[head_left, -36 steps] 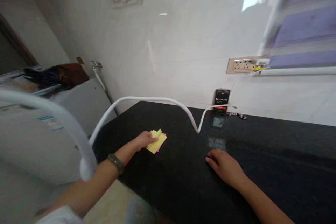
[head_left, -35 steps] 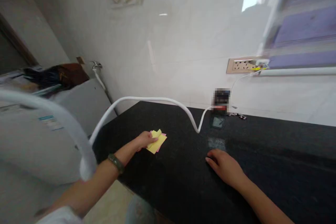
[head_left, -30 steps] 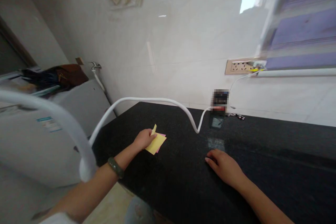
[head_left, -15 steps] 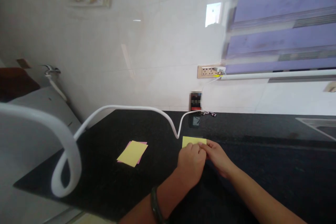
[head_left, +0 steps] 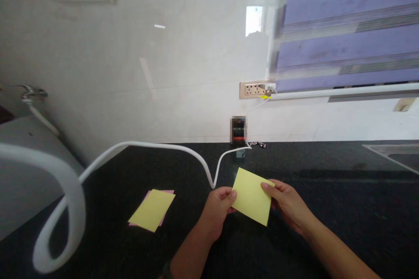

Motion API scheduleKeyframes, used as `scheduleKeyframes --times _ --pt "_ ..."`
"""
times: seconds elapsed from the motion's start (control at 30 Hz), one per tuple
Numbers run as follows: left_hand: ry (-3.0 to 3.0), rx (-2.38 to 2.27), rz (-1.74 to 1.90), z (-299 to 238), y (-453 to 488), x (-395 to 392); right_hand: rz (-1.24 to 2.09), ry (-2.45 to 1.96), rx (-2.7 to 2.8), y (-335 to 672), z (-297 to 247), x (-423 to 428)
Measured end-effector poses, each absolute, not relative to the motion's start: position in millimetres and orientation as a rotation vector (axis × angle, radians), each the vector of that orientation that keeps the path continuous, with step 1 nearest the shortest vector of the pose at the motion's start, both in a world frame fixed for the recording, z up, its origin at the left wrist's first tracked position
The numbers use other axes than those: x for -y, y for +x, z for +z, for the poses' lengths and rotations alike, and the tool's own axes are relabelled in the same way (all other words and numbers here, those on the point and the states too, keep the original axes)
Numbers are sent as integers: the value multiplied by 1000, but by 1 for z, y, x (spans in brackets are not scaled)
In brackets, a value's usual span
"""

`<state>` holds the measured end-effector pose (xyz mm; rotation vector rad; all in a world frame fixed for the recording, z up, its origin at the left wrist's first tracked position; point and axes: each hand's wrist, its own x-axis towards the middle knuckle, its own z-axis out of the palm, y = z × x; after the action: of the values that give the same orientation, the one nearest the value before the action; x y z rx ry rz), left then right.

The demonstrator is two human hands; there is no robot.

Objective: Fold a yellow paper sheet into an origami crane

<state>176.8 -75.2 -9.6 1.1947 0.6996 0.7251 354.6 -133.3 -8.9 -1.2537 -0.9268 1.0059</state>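
A square sheet of yellow paper [head_left: 252, 198] is held tilted above the dark counter, turned on a slant. My left hand [head_left: 214, 211] pinches its left edge, thumb on top and fingers underneath. At the upper right corner my right hand [head_left: 288, 202] grips the same sheet, its thumb lying on the face and the other fingers behind. To the left on the counter lies a second yellow paper sheet [head_left: 153, 210], with pink paper [head_left: 168, 192] showing from beneath it at the edges.
A white curled stand arm [head_left: 163, 146] crosses the left and middle foreground. A phone [head_left: 238, 130] leans against the tiled wall, its cable running to a wall socket [head_left: 252, 90]. A sink edge [head_left: 389, 157] lies at the far right; a tap [head_left: 32, 91] is at left.
The yellow sheet was mostly covered by both hands and now shows its full face, turned askew. My left hand has moved left to its edge. The whole view has shifted slightly.
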Motion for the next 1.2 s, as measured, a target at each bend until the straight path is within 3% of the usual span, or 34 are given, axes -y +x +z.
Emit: scheduleKeyframes --times 0.17,0.33,0.63,1.2 --pt "853 -785 682 0 179 83 353 -1339 1303 364 -6 147" --pt "590 -397 511 5 179 79 151 -1166 1940 360 1 158" --pt "685 -386 746 4 178 84 173 -1314 1844 342 4 165" --pt "967 -387 741 5 173 94 377 -1464 1410 338 -6 155"
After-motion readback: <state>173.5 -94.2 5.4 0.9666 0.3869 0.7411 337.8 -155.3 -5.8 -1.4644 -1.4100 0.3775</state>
